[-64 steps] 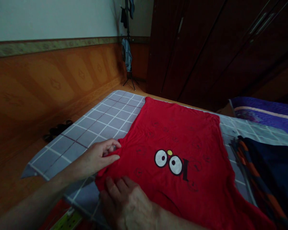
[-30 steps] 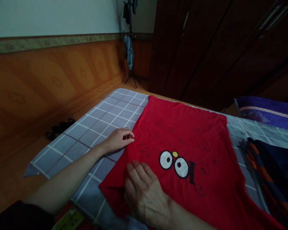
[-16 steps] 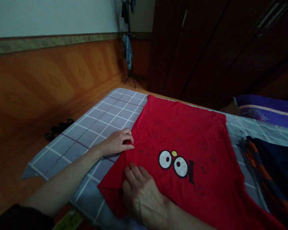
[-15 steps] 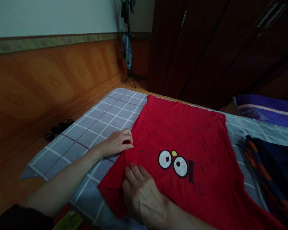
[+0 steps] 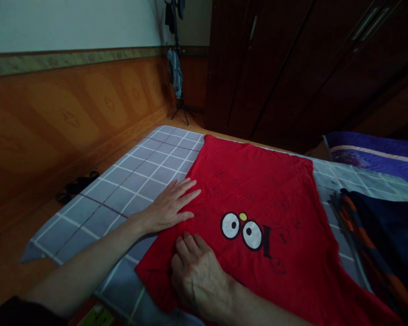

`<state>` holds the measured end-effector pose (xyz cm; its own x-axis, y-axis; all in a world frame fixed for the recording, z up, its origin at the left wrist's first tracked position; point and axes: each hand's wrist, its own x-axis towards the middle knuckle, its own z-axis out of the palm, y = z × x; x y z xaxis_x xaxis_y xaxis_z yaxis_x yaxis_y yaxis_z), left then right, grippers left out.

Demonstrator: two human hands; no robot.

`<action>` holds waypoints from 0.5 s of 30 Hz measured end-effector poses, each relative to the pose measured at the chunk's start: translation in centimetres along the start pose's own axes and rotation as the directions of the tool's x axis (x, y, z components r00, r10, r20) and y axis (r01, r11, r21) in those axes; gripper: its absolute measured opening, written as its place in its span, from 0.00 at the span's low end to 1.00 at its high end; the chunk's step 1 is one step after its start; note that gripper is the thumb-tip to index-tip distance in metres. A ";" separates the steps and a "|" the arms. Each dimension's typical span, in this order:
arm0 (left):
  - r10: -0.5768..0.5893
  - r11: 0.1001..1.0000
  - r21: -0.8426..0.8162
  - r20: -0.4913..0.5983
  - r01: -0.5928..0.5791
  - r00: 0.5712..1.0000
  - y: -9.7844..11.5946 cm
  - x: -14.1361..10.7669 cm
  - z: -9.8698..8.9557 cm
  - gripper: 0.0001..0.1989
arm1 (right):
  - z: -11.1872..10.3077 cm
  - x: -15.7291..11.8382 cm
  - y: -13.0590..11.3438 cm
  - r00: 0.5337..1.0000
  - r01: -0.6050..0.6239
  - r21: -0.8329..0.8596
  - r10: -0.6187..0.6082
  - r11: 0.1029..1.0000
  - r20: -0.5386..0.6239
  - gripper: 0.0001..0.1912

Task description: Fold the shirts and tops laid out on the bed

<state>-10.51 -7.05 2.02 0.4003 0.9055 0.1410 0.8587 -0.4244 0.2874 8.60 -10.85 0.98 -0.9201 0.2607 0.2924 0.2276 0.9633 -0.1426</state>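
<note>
A red shirt (image 5: 258,181) with two cartoon eyes and dark print lies spread on the grey checked sheet (image 5: 122,172). My left hand (image 5: 172,203) rests at the shirt's left edge, fingers spread over the cloth and holding nothing. Just below it, my right hand (image 5: 200,276) is closed on the red cloth beside the sleeve, its fingertips curled under and partly hidden.
Dark blue and orange clothes (image 5: 384,235) lie right of the shirt. Behind them is a purple bedding piece (image 5: 377,154). A coat stand (image 5: 177,59) and dark wardrobe (image 5: 275,68) are at the back. Dark shoes (image 5: 78,185) sit on the floor at left.
My left hand has let go of the shirt's edge and spread its fingers over the cloth. My right hand has stayed on the shirt. The whole view has shifted slightly.
</note>
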 end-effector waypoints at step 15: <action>0.108 0.988 0.096 0.147 -0.123 0.983 0.8 -0.1 2.0 0.32 | -4.0 0.0 -0.9 0.974 0.043 -0.006 -0.043 0.999 -0.223 0.08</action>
<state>-9.22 -7.48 0.34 0.5334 0.8453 0.0301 0.8298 -0.5299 0.1753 9.66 -11.43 4.88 -0.8349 0.2269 0.5014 0.1899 0.9739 -0.1246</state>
